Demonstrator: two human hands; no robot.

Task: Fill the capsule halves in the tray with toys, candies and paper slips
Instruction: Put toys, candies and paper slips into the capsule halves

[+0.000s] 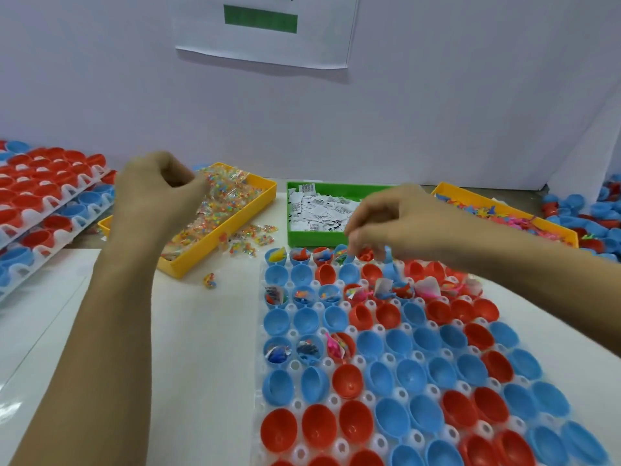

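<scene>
Left hand [161,186] pinches candy packets [221,193] ready to drop; right hand [386,223], fingers curled, seems to tuck something into a back-row capsule half [364,255].

candy bin [248,227] L | slip bin [299,237] mid | toy bin [504,210] R | tray [262,415] in front

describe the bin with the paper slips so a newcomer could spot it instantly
Start at the white tray of red and blue capsule halves in front of the person. Just beyond its far edge sits the green bin, between two yellow bins. It is the only green one, heaped with small white printed paper slips.
</scene>
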